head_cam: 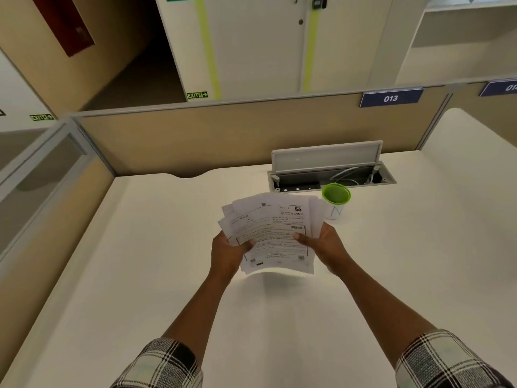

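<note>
Head view: you hold a loose, fanned stack of printed papers (272,233) above the white desk (140,261), your left hand (228,252) gripping its left edge, thumb curled over the top sheet. Your right hand (321,245) grips the right edge the same way. Just beyond the stack stands a green-rimmed cup (335,201), near the open cable tray (330,170).
</note>
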A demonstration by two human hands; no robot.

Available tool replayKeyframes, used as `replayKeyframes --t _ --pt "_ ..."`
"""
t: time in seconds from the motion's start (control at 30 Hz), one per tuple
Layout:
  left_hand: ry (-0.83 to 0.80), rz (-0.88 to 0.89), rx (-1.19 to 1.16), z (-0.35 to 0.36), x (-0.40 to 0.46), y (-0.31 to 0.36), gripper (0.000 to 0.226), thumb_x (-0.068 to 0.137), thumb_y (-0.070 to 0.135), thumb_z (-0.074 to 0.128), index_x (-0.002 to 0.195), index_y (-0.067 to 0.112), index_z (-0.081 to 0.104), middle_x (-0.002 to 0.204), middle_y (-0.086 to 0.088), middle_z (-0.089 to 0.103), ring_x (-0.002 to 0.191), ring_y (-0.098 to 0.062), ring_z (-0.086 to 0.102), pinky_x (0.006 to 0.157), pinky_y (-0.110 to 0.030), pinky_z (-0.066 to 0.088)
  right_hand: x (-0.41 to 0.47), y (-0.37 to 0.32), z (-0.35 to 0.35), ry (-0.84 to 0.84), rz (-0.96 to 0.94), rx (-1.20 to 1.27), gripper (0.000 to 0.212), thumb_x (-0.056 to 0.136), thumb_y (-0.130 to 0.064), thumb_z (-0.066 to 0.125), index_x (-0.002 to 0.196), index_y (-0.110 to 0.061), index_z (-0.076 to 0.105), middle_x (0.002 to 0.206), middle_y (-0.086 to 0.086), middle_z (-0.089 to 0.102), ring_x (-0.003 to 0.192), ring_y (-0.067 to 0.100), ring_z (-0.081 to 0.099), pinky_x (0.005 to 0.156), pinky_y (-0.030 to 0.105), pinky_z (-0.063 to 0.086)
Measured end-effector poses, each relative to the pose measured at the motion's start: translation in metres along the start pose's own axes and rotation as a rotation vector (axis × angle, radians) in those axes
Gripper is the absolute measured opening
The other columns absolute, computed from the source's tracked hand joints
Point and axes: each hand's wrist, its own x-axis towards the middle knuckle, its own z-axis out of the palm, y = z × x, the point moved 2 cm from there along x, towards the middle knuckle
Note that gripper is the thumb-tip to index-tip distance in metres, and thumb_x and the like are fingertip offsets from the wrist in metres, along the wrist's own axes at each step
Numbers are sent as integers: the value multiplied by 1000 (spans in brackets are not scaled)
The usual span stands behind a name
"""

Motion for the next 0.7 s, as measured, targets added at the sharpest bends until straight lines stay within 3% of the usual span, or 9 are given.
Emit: replayKeyframes --t 0.2,0.33,0.43,0.6,0.7 --pt "18 5 -22 4 1 3 37 76 3 79 110 10 66 104 -5 73 92 -23 72 75 -38 62 1 2 0 27 5 62 36 76 -19 79 110 -18 68 105 4 75 96 25 72 76 38 61" --pt "2 17 -17 5 1 0 37 79 5 77 112 12 65 107 -5 72 95 -24 69 75 -32 62 0 6 -2 70 32 95 40 70 -20 80 108 -15 70 104 7 75 96 27 71 79 44 60" --pt "-6 14 -30 6 1 2 31 78 7 79 102 20 67 102 -1 74 93 -23 70 68 -23 60 1 6 -1 48 44 56 34 71 -16 80 104 -17 72 102 6 76 95 27 72 80 45 59" --pt "-21 -4 -13 8 3 5 35 73 8 83 101 19 66 102 -5 73 91 -26 71 73 -40 63 4 -4 6 3 33 -17 32 73 -14 81 102 -22 73 101 3 76 92 25 73 77 41 61" --pt "11 -7 -44 9 5 8 35 74 8 82 104 15 68 100 -6 74 88 -26 72 71 -38 63 6 -12 10 10 2 -59 31 73 -15 82 98 -30 73 100 0 76 90 21 73 75 36 61"
